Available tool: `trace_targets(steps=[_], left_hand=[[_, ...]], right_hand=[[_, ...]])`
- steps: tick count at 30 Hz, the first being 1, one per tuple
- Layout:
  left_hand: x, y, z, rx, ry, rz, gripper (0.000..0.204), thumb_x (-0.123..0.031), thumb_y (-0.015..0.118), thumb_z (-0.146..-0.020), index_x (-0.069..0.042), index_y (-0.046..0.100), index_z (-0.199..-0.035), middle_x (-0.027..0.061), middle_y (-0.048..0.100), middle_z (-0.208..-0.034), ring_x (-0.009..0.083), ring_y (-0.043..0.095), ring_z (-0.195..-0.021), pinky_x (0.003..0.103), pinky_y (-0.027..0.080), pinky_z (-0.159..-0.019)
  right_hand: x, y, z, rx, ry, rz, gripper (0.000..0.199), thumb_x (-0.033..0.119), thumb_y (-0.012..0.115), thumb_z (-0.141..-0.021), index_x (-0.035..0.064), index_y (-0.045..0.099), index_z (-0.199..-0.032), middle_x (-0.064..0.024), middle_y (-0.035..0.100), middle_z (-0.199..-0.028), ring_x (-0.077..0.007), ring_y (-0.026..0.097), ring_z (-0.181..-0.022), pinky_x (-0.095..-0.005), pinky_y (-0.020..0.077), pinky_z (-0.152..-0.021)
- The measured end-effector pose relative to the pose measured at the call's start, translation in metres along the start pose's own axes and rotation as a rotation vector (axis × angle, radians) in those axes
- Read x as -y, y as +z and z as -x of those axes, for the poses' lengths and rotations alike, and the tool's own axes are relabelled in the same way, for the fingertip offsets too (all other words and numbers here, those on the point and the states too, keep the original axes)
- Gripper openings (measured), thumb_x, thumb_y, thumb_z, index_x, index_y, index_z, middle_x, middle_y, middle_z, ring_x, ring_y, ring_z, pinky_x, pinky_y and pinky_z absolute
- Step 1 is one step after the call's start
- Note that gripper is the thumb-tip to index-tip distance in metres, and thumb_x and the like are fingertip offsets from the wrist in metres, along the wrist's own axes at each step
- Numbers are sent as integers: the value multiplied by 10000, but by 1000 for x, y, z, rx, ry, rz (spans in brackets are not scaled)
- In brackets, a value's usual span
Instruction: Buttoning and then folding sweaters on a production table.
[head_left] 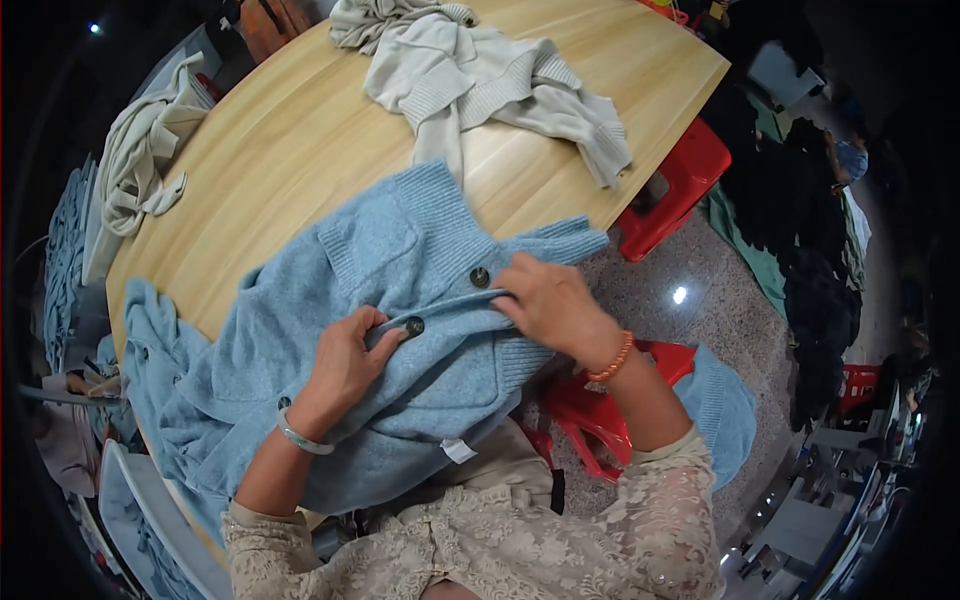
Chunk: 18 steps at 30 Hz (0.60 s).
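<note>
We see the left hand (345, 365) and the right hand (550, 305) both resting on a light blue knitted cardigan (400, 260) spread over the near edge of the wooden counter (290, 130). The left fingers (372, 322) are pinched narrow on the cardigan's front band, just beside a dark button (414, 326) at their tips. The right fingers (512, 292) are curled closed on the same band, with a second dark button (480, 277) just beyond them. Well past both sets of fingers, a pale grey sweater (480, 75) lies crumpled on the counter. Below the right fingers, off the counter's edge, stands a red plastic stool (600, 410).
</note>
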<state>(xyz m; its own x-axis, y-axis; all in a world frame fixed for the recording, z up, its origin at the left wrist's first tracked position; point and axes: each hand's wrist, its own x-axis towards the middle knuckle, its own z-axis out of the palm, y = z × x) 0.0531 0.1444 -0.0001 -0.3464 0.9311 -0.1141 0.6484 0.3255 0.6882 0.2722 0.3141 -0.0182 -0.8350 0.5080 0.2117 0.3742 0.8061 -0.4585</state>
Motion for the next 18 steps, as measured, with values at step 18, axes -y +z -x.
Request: trace_targets(steps=[18], left_hand=[[-43, 62, -71, -28, 328, 44, 186, -53, 679, -797, 13, 639, -966, 170, 609, -912, 318, 618, -763, 379, 507, -684]], right_hand=[[1, 25, 18, -216, 68, -218, 143, 106, 654, -810, 47, 652, -941, -116, 615, -881, -328, 628, -808, -389, 512, -683]])
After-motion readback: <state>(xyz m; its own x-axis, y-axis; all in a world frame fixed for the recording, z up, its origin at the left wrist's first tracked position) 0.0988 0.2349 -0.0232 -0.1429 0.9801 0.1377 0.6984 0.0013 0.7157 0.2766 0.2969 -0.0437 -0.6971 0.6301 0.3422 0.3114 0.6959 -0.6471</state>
